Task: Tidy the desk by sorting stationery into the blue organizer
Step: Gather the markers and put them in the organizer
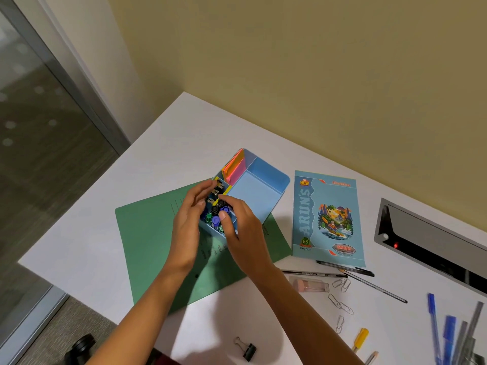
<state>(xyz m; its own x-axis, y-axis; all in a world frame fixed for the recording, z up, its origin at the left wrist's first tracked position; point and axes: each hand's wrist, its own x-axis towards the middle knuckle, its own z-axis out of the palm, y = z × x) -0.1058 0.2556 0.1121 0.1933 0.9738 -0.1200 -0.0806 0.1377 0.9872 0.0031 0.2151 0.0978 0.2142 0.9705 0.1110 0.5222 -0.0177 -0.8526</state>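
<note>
The blue organizer (263, 191) stands on a green folder (147, 233) at the middle of the white desk. Orange and pink sticky notes (235, 165) fill its far-left slot, black binder clips (218, 187) sit in a small slot, and several capped markers (216, 219) stand in the near slot. My left hand (187, 227) lies with fairly straight fingers against the organizer's left wall, fingertips by the binder clips. My right hand (241, 225) curls over the markers, thumb and forefinger pinching a blue-capped marker (225, 209). The big compartment is bare.
A light-blue notebook (328, 217) lies right of the organizer. Below it are black pens (345, 268), a pink eraser case (308, 284), paper clips (341, 304), a black binder clip (247, 350), a yellow item (360, 338) and blue and grey pens (448, 335). A metal cable hatch (432, 243) sits far right.
</note>
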